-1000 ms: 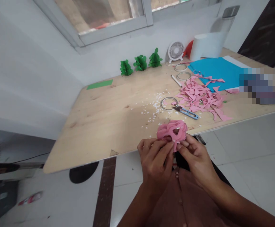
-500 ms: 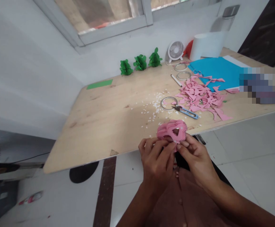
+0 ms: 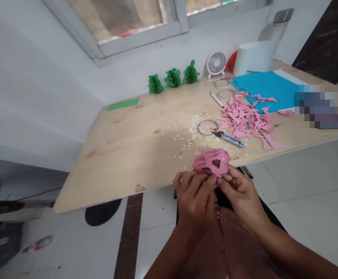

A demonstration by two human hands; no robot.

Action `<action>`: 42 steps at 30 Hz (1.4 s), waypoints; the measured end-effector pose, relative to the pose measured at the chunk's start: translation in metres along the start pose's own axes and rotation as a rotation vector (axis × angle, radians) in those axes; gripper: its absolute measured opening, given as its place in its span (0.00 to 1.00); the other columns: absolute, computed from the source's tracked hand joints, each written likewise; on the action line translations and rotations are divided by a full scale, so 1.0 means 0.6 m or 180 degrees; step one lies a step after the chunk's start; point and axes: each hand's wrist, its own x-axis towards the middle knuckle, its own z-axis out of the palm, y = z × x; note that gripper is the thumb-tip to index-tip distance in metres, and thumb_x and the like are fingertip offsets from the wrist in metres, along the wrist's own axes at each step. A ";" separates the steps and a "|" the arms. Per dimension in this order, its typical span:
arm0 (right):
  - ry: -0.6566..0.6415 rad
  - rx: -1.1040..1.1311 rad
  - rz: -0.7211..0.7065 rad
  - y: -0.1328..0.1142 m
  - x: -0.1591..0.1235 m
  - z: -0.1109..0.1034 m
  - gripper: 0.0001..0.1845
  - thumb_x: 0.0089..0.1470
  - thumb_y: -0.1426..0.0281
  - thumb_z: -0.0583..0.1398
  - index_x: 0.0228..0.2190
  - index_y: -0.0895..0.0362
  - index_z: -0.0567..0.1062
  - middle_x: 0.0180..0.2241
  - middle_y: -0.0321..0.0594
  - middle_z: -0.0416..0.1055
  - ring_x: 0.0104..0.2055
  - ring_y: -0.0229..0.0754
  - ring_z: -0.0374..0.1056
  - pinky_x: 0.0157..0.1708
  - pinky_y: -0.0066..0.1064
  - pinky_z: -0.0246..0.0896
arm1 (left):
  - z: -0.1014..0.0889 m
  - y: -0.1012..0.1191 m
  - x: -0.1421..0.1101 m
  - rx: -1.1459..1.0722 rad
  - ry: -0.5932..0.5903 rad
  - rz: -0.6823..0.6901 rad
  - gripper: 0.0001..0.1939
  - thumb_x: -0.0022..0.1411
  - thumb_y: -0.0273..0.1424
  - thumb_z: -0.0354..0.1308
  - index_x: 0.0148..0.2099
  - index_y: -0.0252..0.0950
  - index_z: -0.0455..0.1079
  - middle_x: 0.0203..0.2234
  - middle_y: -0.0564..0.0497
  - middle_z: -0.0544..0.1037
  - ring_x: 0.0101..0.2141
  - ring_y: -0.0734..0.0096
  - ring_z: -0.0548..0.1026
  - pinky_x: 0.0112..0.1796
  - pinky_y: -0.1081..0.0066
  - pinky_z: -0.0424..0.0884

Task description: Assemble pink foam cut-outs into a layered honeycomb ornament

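A layered pink paper cutout [image 3: 208,158], with a rounded opening in its front sheet, is held at the table's near edge. My left hand [image 3: 195,193] is closed on its lower left side, fingers curled over the paper. My right hand [image 3: 241,192] pinches the lower right edge between thumb and fingers. The fingertips of both hands almost meet below the opening, and they hide the bottom of the cutout. Just beyond it lie blue-handled thread snips [image 3: 229,138], their blades touching a roll of clear tape [image 3: 207,127].
Pink paper scraps [image 3: 244,116] are heaped right of centre, with white bits [image 3: 190,133] scattered beside them. Blue sheets [image 3: 269,87], a white pen [image 3: 217,100], a small fan [image 3: 216,64] and green paper figures [image 3: 173,77] are farther back. A green strip [image 3: 123,104] lies at left.
My left hand has shifted very slightly to the right against the pink cutout. Both hands keep their hold, and the things on the table have not moved.
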 end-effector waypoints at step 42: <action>-0.0097 0.0056 0.0389 -0.001 -0.003 -0.015 0.11 0.54 0.62 0.60 0.28 0.56 0.78 0.27 0.36 0.72 0.33 0.40 0.67 0.39 0.31 0.62 | -0.024 0.002 0.033 -0.0457 -0.0655 -0.0296 0.05 0.60 0.25 0.55 0.37 0.38 0.71 0.29 0.52 0.77 0.31 0.67 0.71 0.34 0.65 0.65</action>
